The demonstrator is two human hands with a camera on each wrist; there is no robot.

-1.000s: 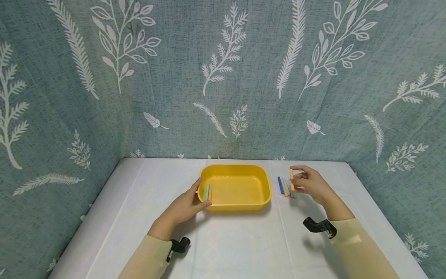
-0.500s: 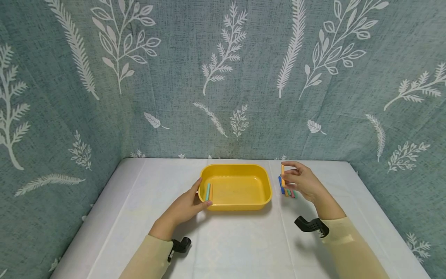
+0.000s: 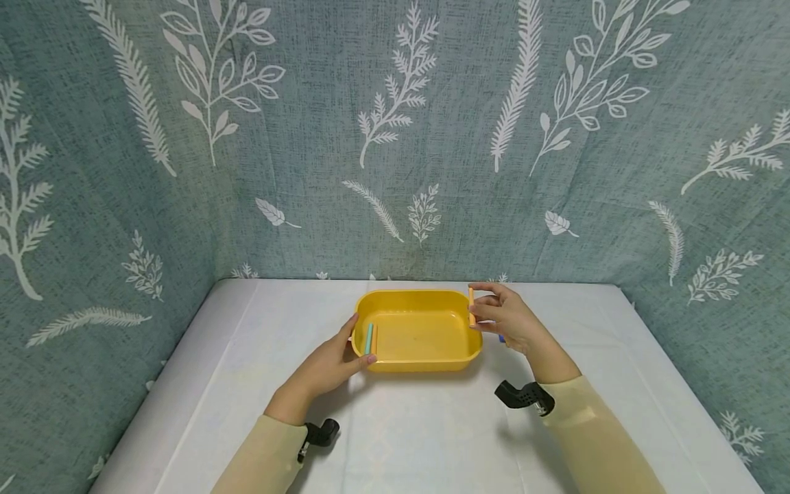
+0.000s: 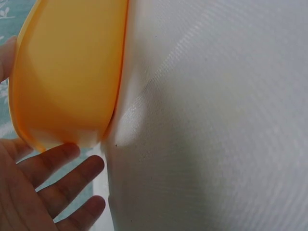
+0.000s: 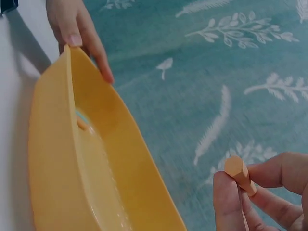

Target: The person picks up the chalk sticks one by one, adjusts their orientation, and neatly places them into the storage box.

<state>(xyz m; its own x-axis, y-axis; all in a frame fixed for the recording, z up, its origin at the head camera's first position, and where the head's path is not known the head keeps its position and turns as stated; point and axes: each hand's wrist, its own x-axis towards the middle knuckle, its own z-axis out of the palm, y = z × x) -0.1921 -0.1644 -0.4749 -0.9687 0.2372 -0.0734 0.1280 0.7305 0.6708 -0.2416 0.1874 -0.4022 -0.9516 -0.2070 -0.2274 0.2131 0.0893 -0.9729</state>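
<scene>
1. Yellow plastic tray (image 3: 417, 298) sits on a white-covered desk (image 3: 432, 439); the left hand (image 3: 330, 363) steadies its near-left corner, thumb over the rim and fingers spread loosely along the outer wall, gripping nothing else.
2. Pinched upright between thumb and fingertips of the right hand (image 3: 506, 319) is an orange stick (image 3: 472, 305), held just above the tray's right rim; the right wrist view shows its blunt end (image 5: 239, 172) poking out above the fingers (image 5: 226, 202).
3. Inside the tray, right beside the left hand's thumb, a teal stick (image 3: 368, 338) and another orange one lie side by side against the wall.
4. Behind the right hand a blue stick (image 3: 502, 337) just shows on the desk; any others there are hidden by the hand.
5. Risk, as judged: released from this spot, the stick could strike the rim and fall outside onto the desk, since it hangs over the edge rather than the floor of the tray; a loose pinch could also let it slip early.
</scene>
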